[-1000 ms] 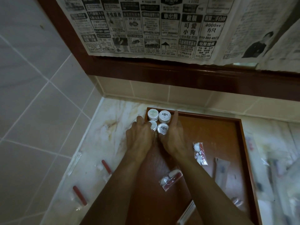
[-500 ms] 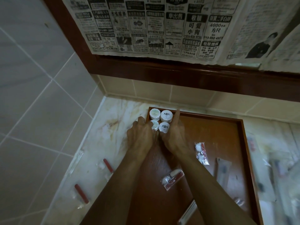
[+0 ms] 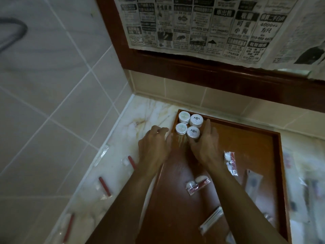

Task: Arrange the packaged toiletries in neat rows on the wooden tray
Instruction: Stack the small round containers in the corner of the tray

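— Gripping anything?
— No. My left hand (image 3: 154, 147) rests loose-fingered on the tray's (image 3: 249, 138) left rim; my right hand (image 3: 204, 147) lies flat-fingered against the round white jars (image 3: 189, 124), four packed in the tray's far-left corner.
— And the rest?
— Crinkly plastic sachets (image 3: 197, 184) lie scattered on the glossy wood. Marble counter (image 3: 146, 117), tiled wall, newspaper (image 3: 202, 25) above.

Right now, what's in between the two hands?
In the head view, between the left hand and right hand lies bare wooden tray floor; just beyond it stand the four round white packs.
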